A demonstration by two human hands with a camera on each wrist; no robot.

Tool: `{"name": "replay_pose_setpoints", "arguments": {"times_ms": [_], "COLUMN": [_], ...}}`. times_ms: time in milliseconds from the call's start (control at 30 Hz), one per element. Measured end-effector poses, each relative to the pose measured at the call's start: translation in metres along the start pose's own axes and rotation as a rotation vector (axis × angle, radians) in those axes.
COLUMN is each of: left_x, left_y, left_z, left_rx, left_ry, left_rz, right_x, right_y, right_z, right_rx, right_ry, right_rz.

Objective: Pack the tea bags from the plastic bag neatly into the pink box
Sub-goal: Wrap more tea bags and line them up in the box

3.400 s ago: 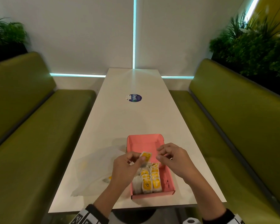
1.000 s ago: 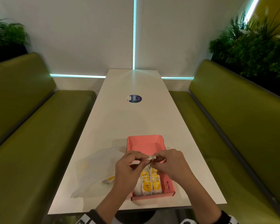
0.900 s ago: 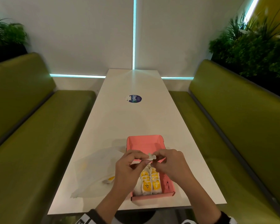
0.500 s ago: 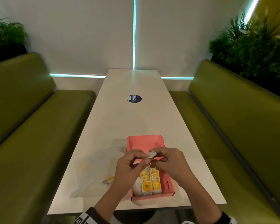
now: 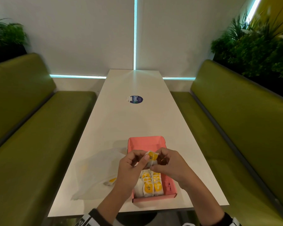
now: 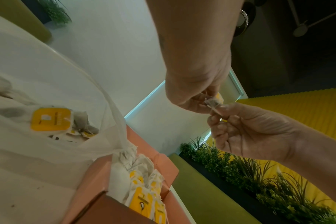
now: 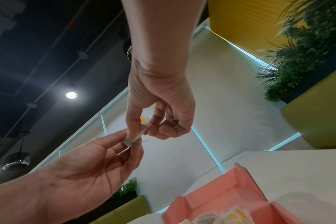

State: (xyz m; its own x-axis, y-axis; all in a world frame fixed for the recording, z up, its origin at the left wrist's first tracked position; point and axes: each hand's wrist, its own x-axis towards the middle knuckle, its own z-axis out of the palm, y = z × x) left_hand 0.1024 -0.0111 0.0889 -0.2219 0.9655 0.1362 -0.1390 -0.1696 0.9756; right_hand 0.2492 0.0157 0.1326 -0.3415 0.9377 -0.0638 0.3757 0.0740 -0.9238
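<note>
Both hands hold one tea bag [image 5: 151, 158] above the pink box [image 5: 146, 143], yellow tag up. My left hand [image 5: 145, 159] pinches its left edge. From the right, my right hand [image 5: 155, 164] pinches the paper and thread. The left wrist view shows the tea bag [image 6: 213, 103] between the left hand [image 6: 219, 112] and right hand [image 6: 205, 97]. Two rows of packed tea bags [image 5: 151, 185] fill the box's near half. The plastic bag [image 5: 98, 173] lies left of the box with loose tea bags [image 6: 50, 119] inside.
The long white table [image 5: 134, 121] carries a round blue sticker [image 5: 136, 99] far ahead. Green benches [image 5: 31, 144] run along both sides, with plants behind them. The box sits close to the table's near edge.
The hands stayed over the box. The tea bag, seen as a folded white edge before, has turned between the fingers so that its yellow tag faces up.
</note>
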Motion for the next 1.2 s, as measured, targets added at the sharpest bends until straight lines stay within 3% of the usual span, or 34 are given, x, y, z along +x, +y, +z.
{"name": "replay_pose_setpoints", "arguments": {"times_ms": [167, 333, 500, 667, 867, 1033, 1200], "left_x": [0.001, 0.000, -0.001, 0.000, 0.004, 0.002, 0.002], "left_y": [-0.004, -0.004, -0.002, -0.007, -0.012, -0.018, -0.027], "left_z": [0.001, 0.000, 0.002, -0.001, -0.005, -0.003, -0.006], "left_rx": [0.008, -0.011, -0.038, 0.190, 0.318, 0.386, 0.597], "left_ry": [0.008, -0.035, -0.093, -0.292, -0.287, -0.325, -0.332], "left_rz": [-0.077, -0.101, -0.125, -0.109, -0.077, -0.082, -0.115], "right_x": [0.001, 0.002, 0.003, 0.000, -0.001, 0.002, 0.014], "right_y": [-0.001, -0.006, -0.009, -0.013, -0.018, -0.013, 0.006], "right_z": [-0.007, -0.015, -0.017, -0.020, -0.027, -0.022, -0.014], "right_rx": [-0.119, 0.061, 0.034, -0.155, -0.322, -0.434, -0.535], "right_ry": [-0.098, 0.034, 0.109, 0.032, 0.063, -0.116, -0.133], "right_rz": [0.057, 0.067, 0.028, -0.004, -0.040, 0.012, 0.046]}}
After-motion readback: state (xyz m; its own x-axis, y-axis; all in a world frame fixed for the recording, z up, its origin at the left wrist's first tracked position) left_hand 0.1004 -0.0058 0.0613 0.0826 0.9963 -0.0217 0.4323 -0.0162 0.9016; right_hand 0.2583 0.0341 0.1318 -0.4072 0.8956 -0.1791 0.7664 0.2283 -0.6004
